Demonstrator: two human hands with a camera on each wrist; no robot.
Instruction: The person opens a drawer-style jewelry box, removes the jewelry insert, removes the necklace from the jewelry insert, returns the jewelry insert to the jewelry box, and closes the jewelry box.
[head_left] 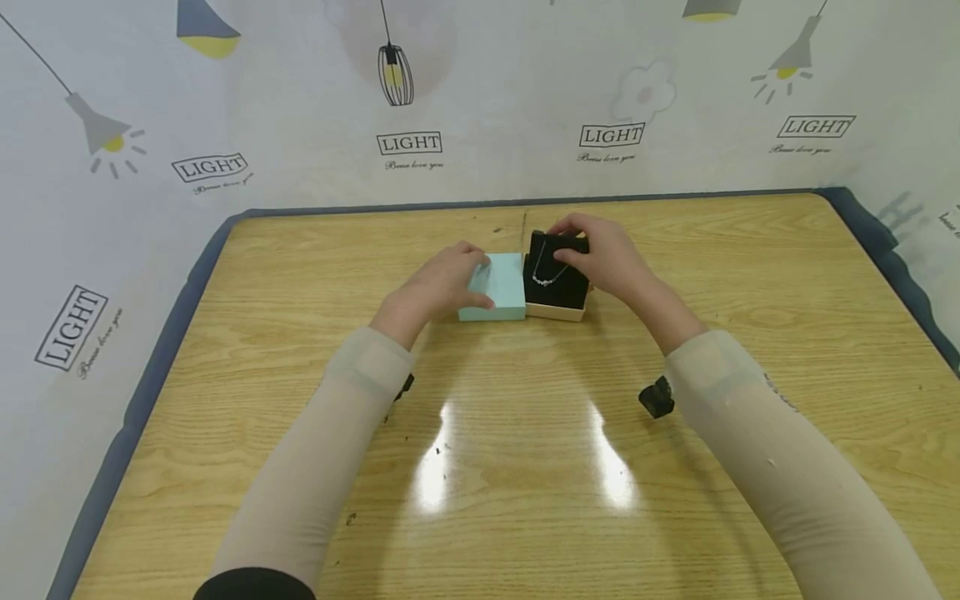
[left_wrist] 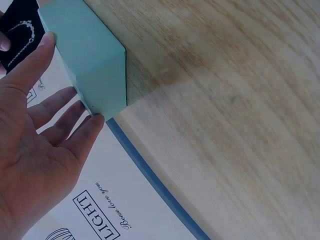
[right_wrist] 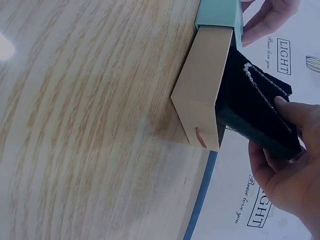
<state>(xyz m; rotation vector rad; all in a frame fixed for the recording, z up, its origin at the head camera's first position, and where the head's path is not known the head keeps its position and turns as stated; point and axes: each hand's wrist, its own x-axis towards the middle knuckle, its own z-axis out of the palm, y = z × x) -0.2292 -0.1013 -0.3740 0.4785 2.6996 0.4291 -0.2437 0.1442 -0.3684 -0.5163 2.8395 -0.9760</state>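
Observation:
A mint-green box point(head_left: 504, 283) lies against a beige drawer point(right_wrist: 202, 70) lined in black. My left hand point(head_left: 442, 287) holds the green box lightly, thumb near its front edge and fingers toward its back; the left wrist view shows the fingertips on the box point(left_wrist: 90, 55). With thumb and fingers my right hand point(head_left: 603, 254) pinches a black pad point(right_wrist: 260, 107), tilted up with its lower part inside the drawer. A silver necklace point(head_left: 543, 282) with a beaded centre lies across the pad. Part of the chain is beneath my right thumb.
The wooden table point(head_left: 517, 433) has a dark blue edge strip point(head_left: 525, 202) along its back and sides. Behind it hangs a white covering point(head_left: 510, 167) printed with lamps and lettering. A small black object point(head_left: 657, 398) shows beside my right sleeve.

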